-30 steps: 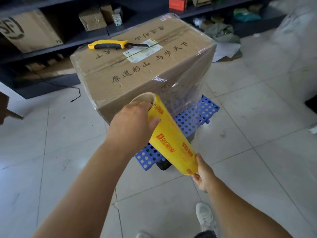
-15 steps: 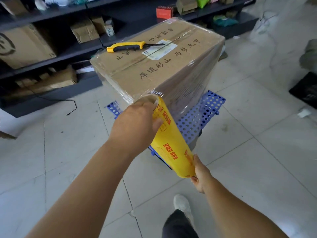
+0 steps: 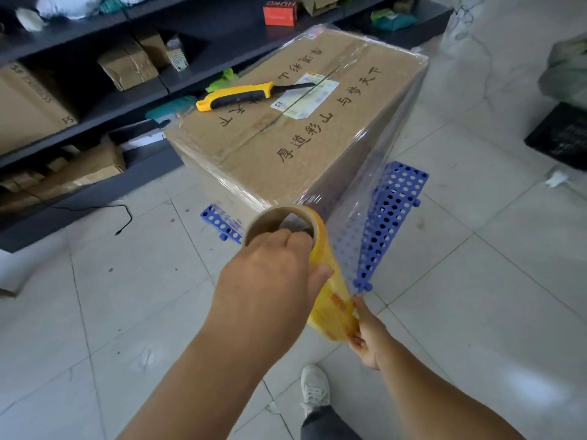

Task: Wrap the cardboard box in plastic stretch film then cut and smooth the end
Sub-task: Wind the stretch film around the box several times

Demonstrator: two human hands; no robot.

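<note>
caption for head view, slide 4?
Both hands hold the film roll, stretching film onto the cardboard box.

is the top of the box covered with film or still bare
Mostly bare: the cardboard box top shows plain cardboard, with the knife lying on it; film covers its sides.

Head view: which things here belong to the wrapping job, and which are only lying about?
For the job: cardboard box, film roll held by left hand and right hand, yellow-handled knife on the box.
Lying about: red box on shelf, black cable.
</note>
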